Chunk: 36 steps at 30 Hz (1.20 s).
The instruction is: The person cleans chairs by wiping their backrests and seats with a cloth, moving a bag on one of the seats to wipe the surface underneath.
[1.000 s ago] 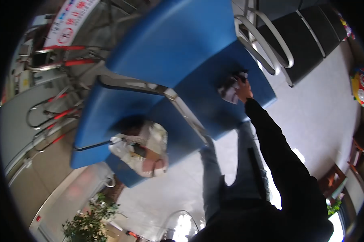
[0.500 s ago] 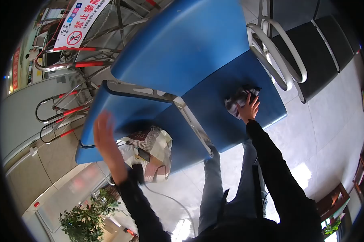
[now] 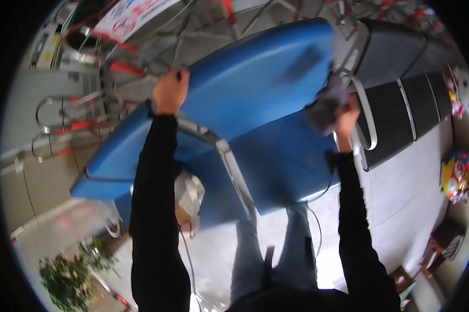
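My right hand (image 3: pixel 347 115) is closed on a dark grey cloth (image 3: pixel 328 106), blurred by motion, near the right end of the blue seat (image 3: pixel 281 156) beside the metal armrest. My left hand (image 3: pixel 171 92) is at the upper left edge of the blue backrest (image 3: pixel 260 73), its fingers curled round that edge. A checked bag (image 3: pixel 191 195) lies on the left blue seat, partly hidden behind my left sleeve.
Black seats (image 3: pixel 390 125) adjoin on the right. Metal frames with red bands (image 3: pixel 128 68) and a printed banner (image 3: pixel 133 18) stand behind the backrest. A leafy plant (image 3: pixel 65 283) is at the lower left. Colourful toys (image 3: pixel 459 176) are at the far right.
My right hand has lifted the cloth off the seat and moved it up and right. My left hand has gone from above the bag to the backrest edge. The view has shifted.
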### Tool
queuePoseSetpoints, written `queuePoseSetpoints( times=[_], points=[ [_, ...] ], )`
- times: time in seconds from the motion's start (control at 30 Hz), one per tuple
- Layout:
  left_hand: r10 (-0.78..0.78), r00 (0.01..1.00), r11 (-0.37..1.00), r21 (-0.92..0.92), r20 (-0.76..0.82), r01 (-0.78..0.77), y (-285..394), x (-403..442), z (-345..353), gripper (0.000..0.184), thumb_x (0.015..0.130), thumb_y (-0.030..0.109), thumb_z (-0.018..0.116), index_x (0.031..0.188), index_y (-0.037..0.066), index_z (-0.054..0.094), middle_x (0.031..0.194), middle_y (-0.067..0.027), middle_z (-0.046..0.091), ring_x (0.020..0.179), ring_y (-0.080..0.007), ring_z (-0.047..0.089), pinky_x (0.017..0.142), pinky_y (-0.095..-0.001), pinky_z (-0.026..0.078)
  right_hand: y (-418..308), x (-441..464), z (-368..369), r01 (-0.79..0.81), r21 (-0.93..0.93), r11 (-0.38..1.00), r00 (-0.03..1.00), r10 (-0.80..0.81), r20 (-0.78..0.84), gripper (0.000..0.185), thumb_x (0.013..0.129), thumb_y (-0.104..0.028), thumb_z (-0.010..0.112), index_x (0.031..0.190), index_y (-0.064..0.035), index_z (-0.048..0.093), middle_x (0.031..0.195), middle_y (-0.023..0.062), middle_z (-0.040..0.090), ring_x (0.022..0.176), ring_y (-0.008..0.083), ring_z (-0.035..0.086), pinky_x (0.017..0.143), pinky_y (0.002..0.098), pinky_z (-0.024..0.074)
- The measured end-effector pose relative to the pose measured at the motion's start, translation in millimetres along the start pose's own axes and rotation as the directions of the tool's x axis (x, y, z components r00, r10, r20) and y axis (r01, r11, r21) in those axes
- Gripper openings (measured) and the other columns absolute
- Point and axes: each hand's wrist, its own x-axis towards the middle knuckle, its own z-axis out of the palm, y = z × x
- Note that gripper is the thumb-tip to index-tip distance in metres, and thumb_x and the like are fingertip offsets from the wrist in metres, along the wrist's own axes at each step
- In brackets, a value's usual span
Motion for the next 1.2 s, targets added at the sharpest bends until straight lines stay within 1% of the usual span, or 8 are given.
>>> queuePoseSetpoints(
  times=[0.13,0.27,0.37,0.6,0.7,0.93,1.07,1.2],
  points=[
    [-0.079,0.99,0.997,-0.018,0.121,0.081,3.1,-3.1,-8.5,0.046,0.089,0.049,0.047,0.092,0.009,0.068,0.083,-0.0179,0.069,0.081,-0.04,0.065,0.074,-0.0481,0.051,-74.8,154.8,41.5,0.501,-0.306,0.81,0.865,-0.453,0.217,0.037,0.091,-0.016,0.046,0.123,-0.0014,0.057,0.115,0.015,0.057,0.096,0.0274,0.054,0.079,0.0369,0.0434],
    [0.009,0.992,0.993,-0.112,-0.124,-0.023,-6.5,-3.4,10.4,0.039,0.087,0.041,0.049,0.076,0.008,0.067,0.073,-0.0153,0.067,0.071,-0.0375,0.065,0.065,-0.0472,0.051,-78.0,150.6,157.7,0.727,-0.667,0.165,0.578,-0.671,0.464,0.035,0.095,-0.033,0.046,0.119,-0.0128,0.063,0.13,0.0175,0.054,0.116,0.0319,0.054,0.099,0.0487,0.0398],
    [-0.016,0.98,0.991,-0.135,-0.199,-0.011,-9.9,0.3,19.3,0.034,0.085,0.033,0.05,0.07,0.008,0.066,0.07,-0.0146,0.066,0.066,-0.0357,0.064,0.06,-0.0456,0.051,-77.0,130.0,219.1,0.753,-0.655,-0.063,0.548,-0.49,0.678,0.035,0.093,-0.037,0.047,0.111,-0.0129,0.065,0.121,0.0149,0.06,0.113,0.0335,0.054,0.1,0.0478,0.0376],
    [-0.055,0.929,0.971,-0.236,-0.366,-0.035,-16.2,-1.6,25.8,0.029,0.082,0.026,0.052,0.062,0.007,0.063,0.064,-0.0128,0.064,0.061,-0.0327,0.062,0.057,-0.0441,0.05,-123.7,-101.1,353.0,0.873,-0.275,0.403,0.485,-0.649,0.586,0.034,0.074,-0.018,0.062,0.107,-0.0101,0.066,0.111,0.0118,0.062,0.103,0.0332,0.058,0.091,0.0404,0.0469],
    [-0.065,0.934,0.953,-0.3,-0.352,-0.047,-14.9,-4.0,25.8,0.026,0.081,0.026,0.054,0.064,0.009,0.063,0.067,-0.0126,0.064,0.062,-0.0326,0.063,0.059,-0.0439,0.051,-142.8,-67.2,319.6,0.959,-0.118,0.257,0.252,-0.591,0.766,0.037,0.074,-0.016,0.06,0.111,-0.0105,0.065,0.114,0.0116,0.061,0.105,0.0336,0.057,0.093,0.0417,0.0456],
    [-0.057,0.952,0.95,-0.309,-0.3,-0.04,-15.7,-3.7,22.8,0.019,0.08,0.02,0.053,0.068,0.008,0.062,0.068,-0.0116,0.062,0.065,-0.0313,0.062,0.061,-0.0423,0.051,-113.7,102.8,191.9,0.618,-0.713,0.329,0.762,-0.475,0.441,0.04,0.077,-0.01,0.053,0.115,-0.0045,0.062,0.118,0.0184,0.061,0.112,0.0358,0.055,0.1,0.0427,0.0407],
    [-0.04,0.929,0.948,-0.309,-0.369,-0.082,-15.6,-4.4,23.8,0.019,0.078,0.02,0.054,0.066,0.008,0.06,0.066,-0.0116,0.061,0.065,-0.0307,0.061,0.062,-0.043,0.049,-121.3,39.2,259.2,0.74,-0.661,0.127,0.638,-0.444,0.629,0.026,0.079,-0.021,0.056,0.1,-0.0074,0.064,0.099,0.0121,0.063,0.093,0.0307,0.059,0.083,0.0421,0.044],
    [-0.024,0.963,0.978,-0.204,-0.268,-0.033,-19.0,-5.7,25.8,0.016,0.082,0.019,0.051,0.075,0.008,0.061,0.073,-0.0109,0.063,0.07,-0.0316,0.061,0.066,-0.0439,0.05,-152.4,-78.2,340.6,0.854,-0.379,0.356,0.52,-0.609,0.599,0.027,0.081,-0.036,0.062,0.08,-0.009,0.064,0.084,0.0085,0.06,0.085,0.0291,0.057,0.077,0.0434,0.0408]
  ],
)
